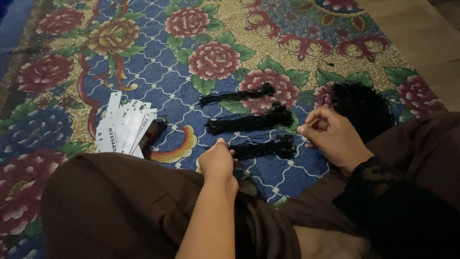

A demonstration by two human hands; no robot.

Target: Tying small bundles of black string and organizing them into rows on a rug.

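Nearest bundle of black string (268, 147): it lies flat on the carpet (158, 72), just in front of my knees, running left to right between my two hands. I read its left end as pinched in my left hand (218, 160), whose fingers are curled tight together over it; the dim light keeps me from seeing the grip itself. My right hand (330, 134) sits just right of the bundle's thicker end, thumb and forefinger pressed together, apparently on a fine strand too thin to make out. The hands are set apart along the bundle's length, which would hold it stretched straight.

Two more black bundles lie farther away, roughly parallel: the middle bundle (251, 122) and the far bundle (237, 95). The three form a neat row, likely so that each stays separate and untangled.

Loose heap of black string (362, 108): to the right, beyond my right hand and close to it, partly resting against my brown trouser leg (421, 139). Its place keeps it within easy reach of that hand.

Stack of white paper tags (124, 127): fanned out on the carpet to the left, well apart from the bundles, near my left knee (115, 201).

The carpet is blue with large red flowers; bare floor (426, 33) shows at far right.
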